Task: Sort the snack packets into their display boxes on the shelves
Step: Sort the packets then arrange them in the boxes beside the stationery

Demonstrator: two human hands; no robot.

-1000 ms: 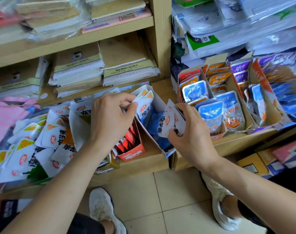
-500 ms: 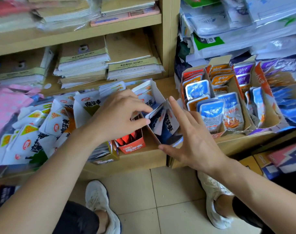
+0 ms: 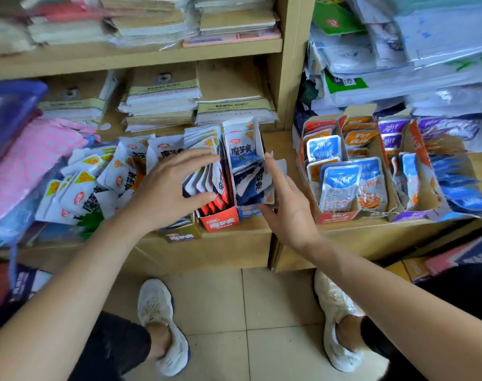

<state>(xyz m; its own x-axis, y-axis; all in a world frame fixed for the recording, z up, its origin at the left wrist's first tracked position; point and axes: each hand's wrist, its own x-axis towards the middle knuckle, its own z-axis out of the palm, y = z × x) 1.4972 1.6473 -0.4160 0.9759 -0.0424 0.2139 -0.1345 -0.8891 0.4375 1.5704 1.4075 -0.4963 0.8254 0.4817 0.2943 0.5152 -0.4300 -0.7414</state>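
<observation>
Head view shows left grip (image 3: 168, 188) and right grip (image 3: 286, 207), both wide and empty, flanking snack packets (image 3: 241, 149) in display boxes (image 3: 220, 220) at the front edge of the shelf (image 3: 234, 243), where even inward pressure should square them.

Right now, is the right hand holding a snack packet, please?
No, the right hand has straight fingers, open beside the blue box.
</observation>
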